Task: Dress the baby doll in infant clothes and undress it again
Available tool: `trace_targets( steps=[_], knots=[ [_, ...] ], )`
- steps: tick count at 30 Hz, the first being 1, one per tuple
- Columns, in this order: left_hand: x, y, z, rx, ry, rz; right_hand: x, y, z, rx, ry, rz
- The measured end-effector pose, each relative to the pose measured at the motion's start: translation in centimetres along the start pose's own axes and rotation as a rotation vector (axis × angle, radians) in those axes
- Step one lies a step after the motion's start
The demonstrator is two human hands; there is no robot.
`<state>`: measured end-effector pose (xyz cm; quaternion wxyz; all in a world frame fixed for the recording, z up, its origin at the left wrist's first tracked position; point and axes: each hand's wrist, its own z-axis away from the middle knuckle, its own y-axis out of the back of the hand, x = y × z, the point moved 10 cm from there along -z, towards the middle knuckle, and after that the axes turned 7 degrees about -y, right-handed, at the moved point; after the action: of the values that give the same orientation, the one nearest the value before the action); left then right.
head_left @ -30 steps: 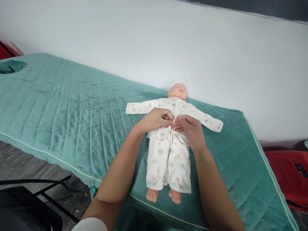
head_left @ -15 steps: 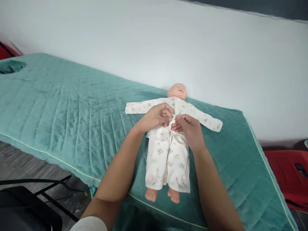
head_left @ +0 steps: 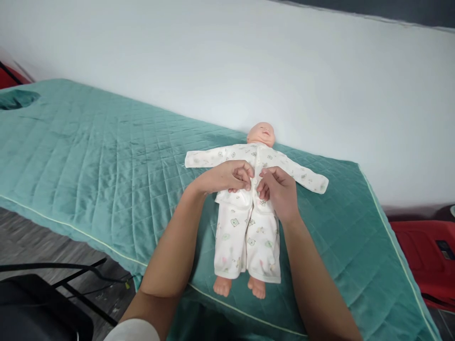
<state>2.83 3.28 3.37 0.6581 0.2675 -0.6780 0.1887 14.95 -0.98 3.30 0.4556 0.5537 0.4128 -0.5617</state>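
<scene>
Doll (head_left: 261, 134) face-up on green bed (head_left: 106, 156), in white print shirt (head_left: 267, 158) and trousers (head_left: 232, 237). Left hand (head_left: 237, 176) and right hand (head_left: 280, 189) either side of shirt front, slightly apart, fingers curled nearly closed; can't tell if either pinches cloth.

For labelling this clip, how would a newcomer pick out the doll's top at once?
On the green quilted cover before a white wall lies a doll, face up. Its white top starts just below the head. Long outspread sleeves and front buttons set it apart from the similarly printed trousers.
</scene>
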Motion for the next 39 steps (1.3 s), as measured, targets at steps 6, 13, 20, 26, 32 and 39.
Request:
trace_targets(
  steps=[6,13,20,26,32,39],
  knots=[
    [-1.6,3.6,2.2,0.415,-0.149,-0.048,-1.1,1.9,0.3,0.165,0.208,-0.037],
    [-5.7,3.4,9.0,0.718,-0.117,-0.620,0.9,6.0,2.7,0.355,0.402,0.226],
    [-5.1,0.9,10.3,0.652,0.024,-0.991,8.2,9.1,6.2,0.293,0.133,0.518],
    [-5.3,0.6,11.2,0.753,0.063,-0.933,7.2,7.6,5.1,0.270,0.042,0.744],
    [-5.1,-1.5,12.8,0.761,0.048,-0.986,6.7,7.9,4.5,0.316,0.026,0.761],
    [-5.2,-1.2,12.7,0.760,0.075,-0.957,6.3,8.4,7.9,0.343,0.099,0.772]
  ],
)
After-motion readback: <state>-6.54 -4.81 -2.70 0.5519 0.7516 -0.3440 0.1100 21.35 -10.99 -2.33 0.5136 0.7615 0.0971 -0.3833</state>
